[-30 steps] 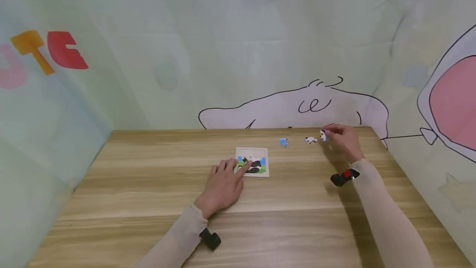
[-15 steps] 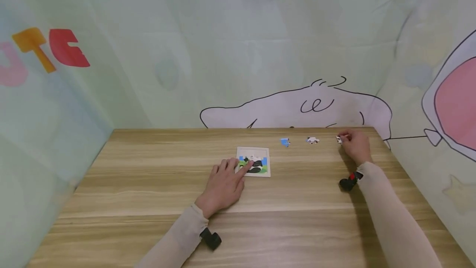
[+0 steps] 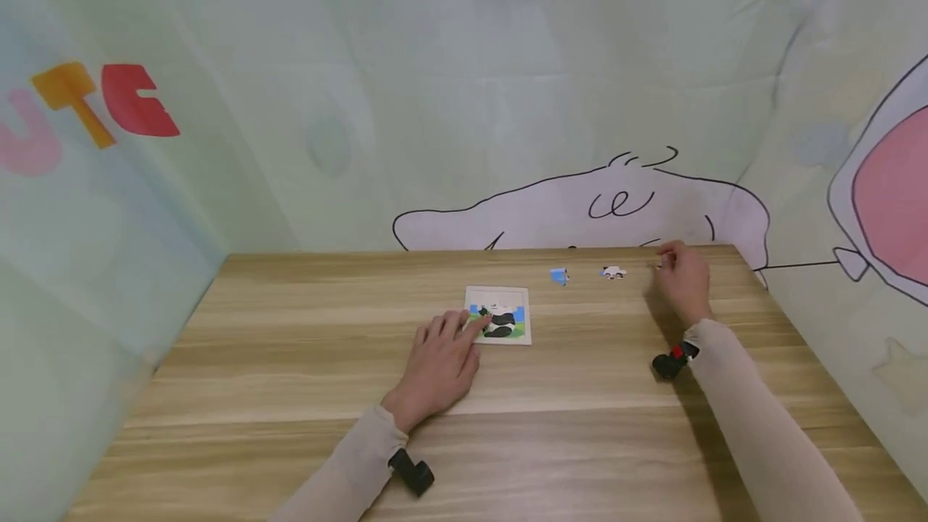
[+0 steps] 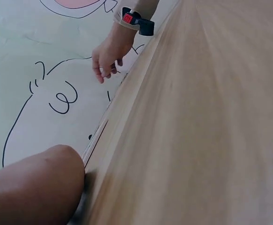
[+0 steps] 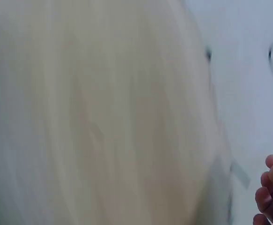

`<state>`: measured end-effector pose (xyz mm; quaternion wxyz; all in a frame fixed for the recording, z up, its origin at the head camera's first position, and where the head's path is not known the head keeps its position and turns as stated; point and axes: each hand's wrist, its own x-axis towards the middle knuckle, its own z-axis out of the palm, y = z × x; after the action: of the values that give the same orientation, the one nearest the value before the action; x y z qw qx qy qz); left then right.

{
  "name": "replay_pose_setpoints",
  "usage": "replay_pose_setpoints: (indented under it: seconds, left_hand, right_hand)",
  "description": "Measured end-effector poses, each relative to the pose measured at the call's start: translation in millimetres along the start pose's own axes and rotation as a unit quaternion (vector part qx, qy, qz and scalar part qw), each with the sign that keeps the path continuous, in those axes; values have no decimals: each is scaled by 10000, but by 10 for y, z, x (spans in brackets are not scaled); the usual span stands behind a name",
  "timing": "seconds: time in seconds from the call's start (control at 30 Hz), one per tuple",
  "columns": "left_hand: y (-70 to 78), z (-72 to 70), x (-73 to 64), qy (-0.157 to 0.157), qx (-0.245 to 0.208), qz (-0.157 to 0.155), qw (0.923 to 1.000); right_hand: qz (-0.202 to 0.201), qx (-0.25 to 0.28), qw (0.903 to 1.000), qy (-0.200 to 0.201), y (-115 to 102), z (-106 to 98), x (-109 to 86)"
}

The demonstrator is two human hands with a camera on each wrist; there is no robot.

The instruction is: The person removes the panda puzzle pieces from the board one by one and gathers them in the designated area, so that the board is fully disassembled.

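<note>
In the head view my left hand (image 3: 438,365) lies flat on the table, its index finger extended onto a small framed jigsaw puzzle (image 3: 525,316) with a panda picture. Part of this hand shows large in the left wrist view. At the far right of the table, my right hand (image 3: 685,280) pinches a small puzzle piece (image 3: 658,266), seen nearly edge-on at the fingertips and mostly covered by them. The right wrist view shows only its curled fingers (image 5: 269,187) at the edge. A white-and-black puzzle piece (image 3: 613,272) and a blue puzzle piece (image 3: 560,275) lie left of it.
The wooden table (image 3: 326,393) ends at a fabric backdrop (image 3: 312,103) with cartoon drawings, close behind the right hand. A dark camera (image 3: 412,472) is strapped on the left wrist and another camera (image 3: 670,362) on the right.
My right hand has moved right with the puzzle piece, then slightly back left; the piece has turned from face-on to nearly edge-on. The left hand has stayed on the puzzle.
</note>
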<state>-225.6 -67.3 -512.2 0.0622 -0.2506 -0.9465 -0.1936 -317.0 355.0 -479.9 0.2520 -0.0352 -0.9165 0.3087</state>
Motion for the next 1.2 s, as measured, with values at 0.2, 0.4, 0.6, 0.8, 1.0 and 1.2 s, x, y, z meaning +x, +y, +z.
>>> replay_pose_setpoints:
  seconds: [0.2, 0.4, 0.6, 0.8, 1.0, 1.2]
  left_hand:
    - [22, -13, -15, 62, 27, -21, 10000]
    - [29, -73, -20, 29, 209, -15, 9998]
    - [45, -82, -16, 167, 290, 60, 9994]
    - [76, -87, -7, 235, 444, 125, 9987]
    - [84, -110, -4, 154, 555, 101, 9983]
    - [90, -110, 6, 89, 541, 33, 9985]
  right_hand:
    - [-428, 647, 9926, -933, -661, 251, -120]
    - [-654, 1095, 9571, -2600, -1410, 691, -444]
    - [-946, 886, 9357, -3281, -1827, 996, -640]
    - [-769, 639, 9400, -3261, -1851, 1099, -700]
    - [-127, 1135, 9325, -3426, -1858, 1089, -694]
    - [-24, 1583, 9211, -3556, -1853, 1063, -677]
